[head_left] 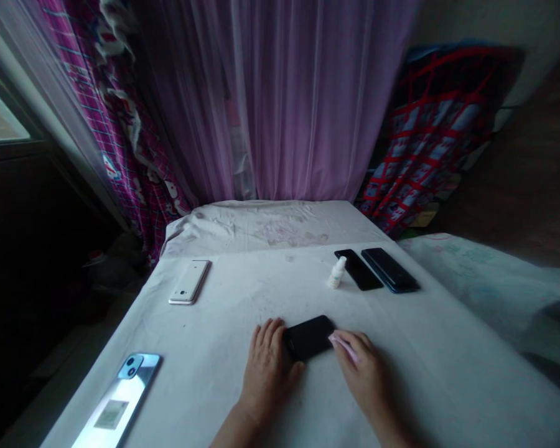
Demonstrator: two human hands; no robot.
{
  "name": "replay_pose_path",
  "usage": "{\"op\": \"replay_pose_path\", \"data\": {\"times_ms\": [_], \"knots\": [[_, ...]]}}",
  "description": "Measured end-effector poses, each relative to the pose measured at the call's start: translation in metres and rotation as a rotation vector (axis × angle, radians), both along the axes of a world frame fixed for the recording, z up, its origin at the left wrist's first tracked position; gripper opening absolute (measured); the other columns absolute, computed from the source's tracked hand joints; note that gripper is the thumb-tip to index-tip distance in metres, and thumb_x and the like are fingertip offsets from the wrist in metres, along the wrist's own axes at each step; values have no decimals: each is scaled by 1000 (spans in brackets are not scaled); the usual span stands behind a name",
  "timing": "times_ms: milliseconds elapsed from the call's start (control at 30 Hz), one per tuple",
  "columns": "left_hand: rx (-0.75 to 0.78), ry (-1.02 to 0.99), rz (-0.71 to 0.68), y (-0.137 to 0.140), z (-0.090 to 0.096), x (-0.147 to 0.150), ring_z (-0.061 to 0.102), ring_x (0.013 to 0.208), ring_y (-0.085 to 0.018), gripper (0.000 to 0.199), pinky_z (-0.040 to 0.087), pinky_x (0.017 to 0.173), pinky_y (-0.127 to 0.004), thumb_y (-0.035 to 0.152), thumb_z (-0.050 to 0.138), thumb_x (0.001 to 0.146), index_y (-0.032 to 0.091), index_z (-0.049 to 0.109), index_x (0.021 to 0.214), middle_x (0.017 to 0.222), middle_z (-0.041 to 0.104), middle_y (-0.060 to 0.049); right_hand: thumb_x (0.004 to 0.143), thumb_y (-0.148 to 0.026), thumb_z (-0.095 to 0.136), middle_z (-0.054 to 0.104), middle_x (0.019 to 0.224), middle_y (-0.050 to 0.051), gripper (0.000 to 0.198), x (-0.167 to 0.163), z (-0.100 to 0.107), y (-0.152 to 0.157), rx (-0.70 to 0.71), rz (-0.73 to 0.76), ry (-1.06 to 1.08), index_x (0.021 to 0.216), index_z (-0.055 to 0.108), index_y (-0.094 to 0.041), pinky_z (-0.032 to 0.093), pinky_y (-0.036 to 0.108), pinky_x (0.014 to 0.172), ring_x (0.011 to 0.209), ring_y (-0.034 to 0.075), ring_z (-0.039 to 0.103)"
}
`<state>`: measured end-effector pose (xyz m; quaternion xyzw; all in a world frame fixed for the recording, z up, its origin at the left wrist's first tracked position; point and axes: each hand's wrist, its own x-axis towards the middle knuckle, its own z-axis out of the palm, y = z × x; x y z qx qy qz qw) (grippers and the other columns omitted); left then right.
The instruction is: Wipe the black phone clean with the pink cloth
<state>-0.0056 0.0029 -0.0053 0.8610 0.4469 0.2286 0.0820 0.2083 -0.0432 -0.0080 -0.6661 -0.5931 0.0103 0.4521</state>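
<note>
A black smartphone (309,338) lies screen up on the white tablecloth, slightly turned. My left hand (267,361) steadies its left end, with the fingers along the far side and the thumb at the near edge. At the phone's right end, my right hand (360,364) pinches a folded pink cloth (344,346), and the cloth's tip touches or nearly touches the phone's corner. Part of the cloth is hidden inside the fingers. Beyond the right hand stands a small white spray bottle (336,274).
Behind the bottle lie a black phone (360,270) and a thicker dark phone (391,270). To the left are a white phone (190,283) and a light blue phone (121,398), both back up. Purple curtains (303,99) hang past the table's far edge (280,204).
</note>
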Motion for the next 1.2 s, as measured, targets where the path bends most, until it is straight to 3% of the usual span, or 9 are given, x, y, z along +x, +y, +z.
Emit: {"op": "replay_pose_path", "data": {"times_ms": [300,533,833,1200], "knots": [[-40,33,-31,-8,5,-4,40,136,-33,71,32,112,-58,42,61,85,19,32,145,145,47,-13,92,-41,53,69,88,9,24,0,4,-7,15,55,-23,94,71,-25,58,31,67,75,20,68],[-26,14,-22,-10,10,-2,44,133,-32,64,34,111,-57,37,64,82,16,39,137,141,51,-15,92,-40,53,70,90,10,25,3,-5,-7,38,72,9,98,71,-23,58,30,67,78,20,68],[25,-39,-44,-9,11,-3,46,130,-32,57,34,109,-58,34,62,85,16,40,134,137,53,-17,93,-38,53,69,85,9,28,-2,2,-7,3,18,21,92,74,-19,57,29,68,74,18,67],[19,-39,-25,-3,9,-3,48,129,-31,56,33,110,-55,35,67,81,16,46,129,136,54,-16,92,-28,54,67,82,6,22,-19,19,-8,-24,88,-223,90,75,-21,46,25,67,72,16,63]]}}
